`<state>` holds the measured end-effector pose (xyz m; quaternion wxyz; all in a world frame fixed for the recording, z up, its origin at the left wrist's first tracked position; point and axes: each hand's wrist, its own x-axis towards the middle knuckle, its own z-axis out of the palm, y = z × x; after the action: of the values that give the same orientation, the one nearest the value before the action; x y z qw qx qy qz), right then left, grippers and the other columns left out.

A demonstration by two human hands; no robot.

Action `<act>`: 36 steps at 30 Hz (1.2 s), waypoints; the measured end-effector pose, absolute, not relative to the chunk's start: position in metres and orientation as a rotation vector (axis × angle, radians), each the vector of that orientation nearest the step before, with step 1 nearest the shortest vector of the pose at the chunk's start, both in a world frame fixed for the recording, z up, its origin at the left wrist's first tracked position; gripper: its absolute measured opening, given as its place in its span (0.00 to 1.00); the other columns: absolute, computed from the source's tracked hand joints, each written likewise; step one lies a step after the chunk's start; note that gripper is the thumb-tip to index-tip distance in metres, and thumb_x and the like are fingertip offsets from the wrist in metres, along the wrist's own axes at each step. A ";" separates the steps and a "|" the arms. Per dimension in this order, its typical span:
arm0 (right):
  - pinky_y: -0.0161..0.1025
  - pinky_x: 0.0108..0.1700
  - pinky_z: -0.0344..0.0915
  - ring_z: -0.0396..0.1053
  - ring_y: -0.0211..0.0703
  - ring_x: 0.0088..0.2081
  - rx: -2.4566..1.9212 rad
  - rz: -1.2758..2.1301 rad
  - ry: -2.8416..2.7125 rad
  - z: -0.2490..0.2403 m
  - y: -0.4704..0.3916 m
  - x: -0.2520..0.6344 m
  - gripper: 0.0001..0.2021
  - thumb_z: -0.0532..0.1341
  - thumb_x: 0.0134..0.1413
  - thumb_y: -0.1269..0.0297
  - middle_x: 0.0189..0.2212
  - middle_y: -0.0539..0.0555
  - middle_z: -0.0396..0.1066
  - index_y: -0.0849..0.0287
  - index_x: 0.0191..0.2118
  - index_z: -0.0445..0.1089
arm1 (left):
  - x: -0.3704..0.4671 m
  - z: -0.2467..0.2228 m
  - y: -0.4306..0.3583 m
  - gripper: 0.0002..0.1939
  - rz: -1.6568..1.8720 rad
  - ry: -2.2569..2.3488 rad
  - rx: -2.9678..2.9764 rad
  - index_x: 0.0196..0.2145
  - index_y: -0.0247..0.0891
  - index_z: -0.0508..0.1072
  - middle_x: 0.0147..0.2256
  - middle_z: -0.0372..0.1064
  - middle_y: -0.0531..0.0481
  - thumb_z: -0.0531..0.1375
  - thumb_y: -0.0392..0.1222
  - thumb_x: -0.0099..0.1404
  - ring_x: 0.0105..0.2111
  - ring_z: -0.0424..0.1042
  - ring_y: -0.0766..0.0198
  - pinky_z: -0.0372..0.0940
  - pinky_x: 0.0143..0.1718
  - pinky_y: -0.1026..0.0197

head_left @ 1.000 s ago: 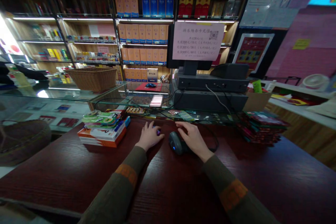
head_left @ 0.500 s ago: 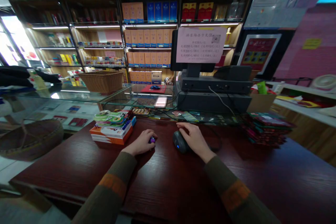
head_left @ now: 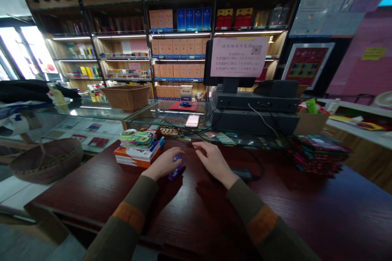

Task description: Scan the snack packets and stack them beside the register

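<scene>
My left hand (head_left: 163,163) is curled over a small purple packet (head_left: 175,171), holding it just above the dark wooden desk; part of the packet is hidden under my fingers. My right hand (head_left: 211,160) is held over the desk with nothing in it, its fingers loosely bent and the thumb apart. Behind the right wrist lies a dark handheld scanner (head_left: 245,174), partly covered by the hand and sleeve. Left of my left hand, several boxes (head_left: 137,155) are stacked with green packaged goods (head_left: 139,138) on top.
A monitor (head_left: 208,63) with a paper sign stands on dark register equipment (head_left: 257,120) beyond the desk (head_left: 107,195). Stacked dark red packets (head_left: 320,153) are at the right. Cables run across the glass counter (head_left: 147,120). A wicker basket (head_left: 127,97) and a larger basket (head_left: 45,163) are leftward.
My right hand has let go of the scanner and moved left, toward my left hand. The scanner now lies on the desk. More of the purple packet shows under my left hand.
</scene>
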<state>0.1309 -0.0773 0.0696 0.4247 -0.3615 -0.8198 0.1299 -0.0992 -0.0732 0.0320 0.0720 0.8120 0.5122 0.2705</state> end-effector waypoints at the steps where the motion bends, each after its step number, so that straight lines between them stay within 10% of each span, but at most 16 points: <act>1: 0.47 0.54 0.66 0.75 0.46 0.47 -0.905 0.342 -2.047 0.070 -0.077 0.126 0.14 0.58 0.60 0.73 0.44 0.54 0.79 0.54 0.49 0.75 | -0.101 0.038 -0.072 0.18 0.837 1.547 2.425 0.49 0.41 0.77 0.51 0.77 0.44 0.55 0.37 0.64 0.52 0.75 0.57 0.66 0.58 0.54; 17: 0.44 0.54 0.70 0.75 0.46 0.48 -0.954 0.569 -2.038 0.048 -0.073 0.075 0.17 0.57 0.57 0.75 0.46 0.55 0.78 0.55 0.50 0.74 | -0.169 0.093 -0.062 0.17 1.297 1.839 2.458 0.44 0.40 0.77 0.45 0.78 0.45 0.51 0.41 0.66 0.48 0.74 0.53 0.67 0.54 0.49; 36: 0.42 0.51 0.71 0.77 0.45 0.46 -1.008 0.788 -1.925 0.034 -0.058 0.032 0.18 0.59 0.55 0.76 0.45 0.56 0.79 0.56 0.50 0.74 | -0.245 0.133 -0.038 0.22 1.018 2.319 2.087 0.48 0.40 0.79 0.40 0.80 0.46 0.50 0.49 0.65 0.40 0.77 0.55 0.68 0.44 0.57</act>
<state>0.0316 -0.0576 0.0339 0.4032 -0.3991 -0.7620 0.3122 -0.2450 -0.0382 0.1329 -0.0700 0.6345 0.7048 0.3094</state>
